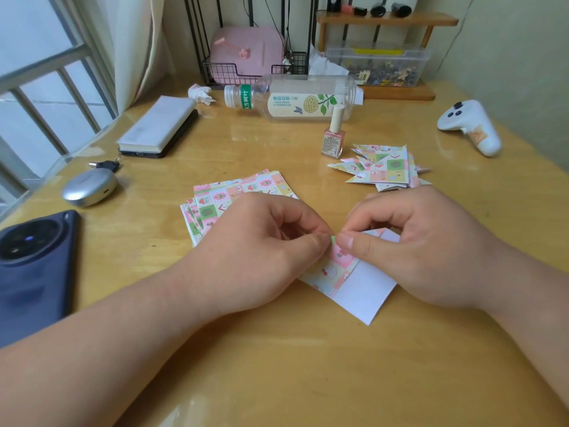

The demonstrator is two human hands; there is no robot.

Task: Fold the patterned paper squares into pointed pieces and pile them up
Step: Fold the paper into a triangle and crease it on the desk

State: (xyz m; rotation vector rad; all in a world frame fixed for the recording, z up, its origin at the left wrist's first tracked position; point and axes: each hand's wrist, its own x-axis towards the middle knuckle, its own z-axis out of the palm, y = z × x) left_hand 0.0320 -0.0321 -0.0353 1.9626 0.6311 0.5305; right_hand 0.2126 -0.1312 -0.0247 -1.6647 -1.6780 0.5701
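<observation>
A patterned paper square (354, 278) lies on the wooden table, partly folded so its white back shows beside a patterned flap. My left hand (258, 251) and my right hand (421, 248) meet over it, and thumb and fingers of each pinch the flap's top edge. Behind my left hand lies a stack of flat patterned squares (234, 195), partly hidden by that hand. Far right of the hands sits a pile of folded pointed pieces (381, 167).
A pink nail polish bottle (334, 137) stands beside the pile, a plastic bottle (295, 98) lies behind it. A white controller (471, 126) sits far right. On the left are a dark phone (34, 266), a silver earbud case (89, 186) and a book (160, 124).
</observation>
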